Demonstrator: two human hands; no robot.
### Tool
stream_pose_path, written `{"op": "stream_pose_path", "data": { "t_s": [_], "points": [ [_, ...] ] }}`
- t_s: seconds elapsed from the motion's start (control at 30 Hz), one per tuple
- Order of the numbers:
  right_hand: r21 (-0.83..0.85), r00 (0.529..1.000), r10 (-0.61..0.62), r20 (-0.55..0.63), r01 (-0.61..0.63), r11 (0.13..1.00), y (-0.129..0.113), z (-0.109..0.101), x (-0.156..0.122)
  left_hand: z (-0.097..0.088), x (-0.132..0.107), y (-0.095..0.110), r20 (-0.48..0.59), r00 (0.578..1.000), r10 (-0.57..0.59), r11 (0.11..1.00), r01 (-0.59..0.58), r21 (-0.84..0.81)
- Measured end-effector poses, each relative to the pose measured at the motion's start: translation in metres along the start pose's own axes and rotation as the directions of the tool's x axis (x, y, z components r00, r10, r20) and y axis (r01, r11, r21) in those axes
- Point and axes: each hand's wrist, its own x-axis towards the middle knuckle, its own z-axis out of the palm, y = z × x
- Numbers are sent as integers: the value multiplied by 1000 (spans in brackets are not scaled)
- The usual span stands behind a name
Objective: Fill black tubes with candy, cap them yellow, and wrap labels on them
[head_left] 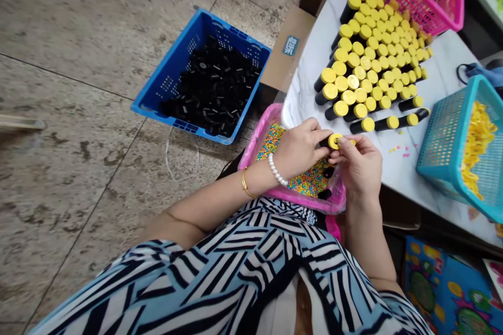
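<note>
The white marbled counter (403,170) bears a close-packed group of black tubes with round yellow tops (365,73). Beside its near left corner sits a pink tray (251,141) of multicoloured beads, over whose right part the two hands meet. The left hand (296,149) reaches in from the lower left, back upward, fingers and thumb closed around a slim black tube (324,142). The right hand (361,165), its forearm running almost straight up, curls in from the right, thumb and fingers pinching at the tube's yellow top (335,141). That tube lies tipped between the hands, dark and plain; the top is a bright ring with a dark hole. Whether it is fully seated, I cannot tell. Small beads (306,182) lie below.
</note>
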Motion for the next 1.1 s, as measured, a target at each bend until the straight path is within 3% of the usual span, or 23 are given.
{"op": "stream_pose_path", "data": {
  "t_s": [0.17, 0.33, 0.47, 0.57, 0.7, 0.9, 1.1],
  "points": [
    [22, 998, 60, -3, -60, 998, -3, 1, 2, -16, 5, 9, 141, 990, -23, 1000, 24, -7],
    [-4, 997, 61, 53, -61, 998, -8, -2, 4, -23, 10, 12, 242, 969, -55, 939, 132, -317],
    [-50, 990, 98, 97, -93, 994, -8, -4, 4, -8, 12, 12, 161, 961, -226, 851, 275, -448],
    [-50, 986, 125, 114, -120, 992, -5, -3, 4, 4, 13, 13, 89, 948, -304, 824, 309, -474],
    [-48, 993, 85, 84, -81, 996, -2, 0, 5, 4, 7, 11, 98, 969, -228, 835, 246, -492],
    [15, 997, -9, 73, 8, 1000, 4, -11, -1, 1, -2, 1, -5, 999, 38, 952, -38, -305],
    [150, 987, 105, 125, -124, 981, 7, -26, 0, 2, -4, 0, -1, 997, 80, 980, -78, -181]
  ]
}}
